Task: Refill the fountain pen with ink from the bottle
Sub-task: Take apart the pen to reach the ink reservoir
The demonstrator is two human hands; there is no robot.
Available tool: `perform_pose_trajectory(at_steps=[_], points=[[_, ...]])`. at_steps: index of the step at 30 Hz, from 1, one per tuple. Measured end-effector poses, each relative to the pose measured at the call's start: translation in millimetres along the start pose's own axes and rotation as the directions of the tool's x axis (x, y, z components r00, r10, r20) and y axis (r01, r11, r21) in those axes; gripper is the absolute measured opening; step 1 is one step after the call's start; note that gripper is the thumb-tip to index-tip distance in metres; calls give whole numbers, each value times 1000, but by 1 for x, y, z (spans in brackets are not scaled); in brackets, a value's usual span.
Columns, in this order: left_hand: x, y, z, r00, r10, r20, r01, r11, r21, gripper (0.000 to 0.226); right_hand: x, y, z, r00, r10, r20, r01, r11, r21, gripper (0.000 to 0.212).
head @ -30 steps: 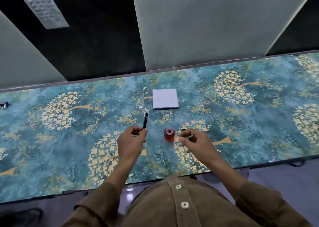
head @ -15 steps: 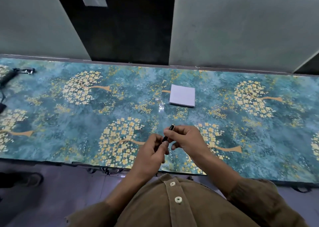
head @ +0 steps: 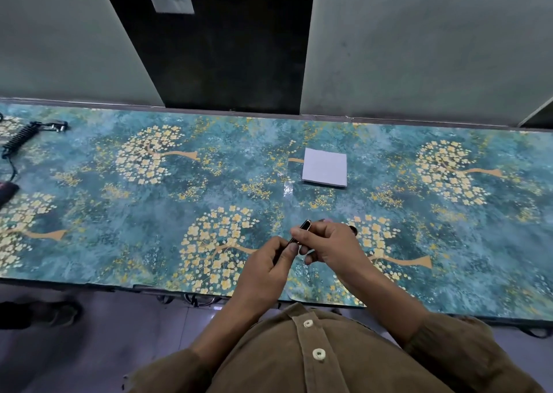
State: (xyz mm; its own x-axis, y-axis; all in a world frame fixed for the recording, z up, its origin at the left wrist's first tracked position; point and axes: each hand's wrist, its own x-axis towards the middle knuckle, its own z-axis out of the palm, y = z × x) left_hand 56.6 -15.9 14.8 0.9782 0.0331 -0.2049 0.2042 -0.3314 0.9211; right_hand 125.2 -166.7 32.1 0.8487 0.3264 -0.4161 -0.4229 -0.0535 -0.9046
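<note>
The black fountain pen with a gold ring is held over the near part of the table, slanting up to the right. My left hand grips its lower end. My right hand pinches its upper part, and only the pen's top end shows past the fingers. The ink bottle is almost hidden behind my right hand; only a sliver of its pink-red top shows above the knuckles. A small dark piece peeks out at the right of that hand.
A white paper pad lies on the blue floral table beyond my hands. A coiled black cable with a plug and a dark object sit at the far left. A wall and panels stand behind the table.
One second ago my left hand held the pen alone and my right hand was beside the open bottle. Now both hands have come together on the pen, covering the bottle. The view has shifted left.
</note>
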Motion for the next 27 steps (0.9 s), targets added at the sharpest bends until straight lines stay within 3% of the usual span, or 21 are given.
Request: perform_pose_trajectory(at_steps=[6,10,13,17,27], points=[[-4,-21,-9,985,-167,-46,166,986,-19,20,26,-1,-5,991,16,-135,-17,1000,-6,17],[-13,-35,-17,957,-272,-102,264,961,-83,10,61,14,9,992,76,-104,-99,968,-231,18],[-19,-40,-22,942,-310,-130,291,945,-151,10,92,34,25,984,164,-63,-173,849,-500,32],[-24,-40,-30,923,-334,-194,295,934,-201,10,114,49,41,994,99,-36,-90,616,-783,37],[-26,-44,-44,867,-425,-259,317,873,-371,14,108,56,40,999,48,-14,-40,604,-796,43]])
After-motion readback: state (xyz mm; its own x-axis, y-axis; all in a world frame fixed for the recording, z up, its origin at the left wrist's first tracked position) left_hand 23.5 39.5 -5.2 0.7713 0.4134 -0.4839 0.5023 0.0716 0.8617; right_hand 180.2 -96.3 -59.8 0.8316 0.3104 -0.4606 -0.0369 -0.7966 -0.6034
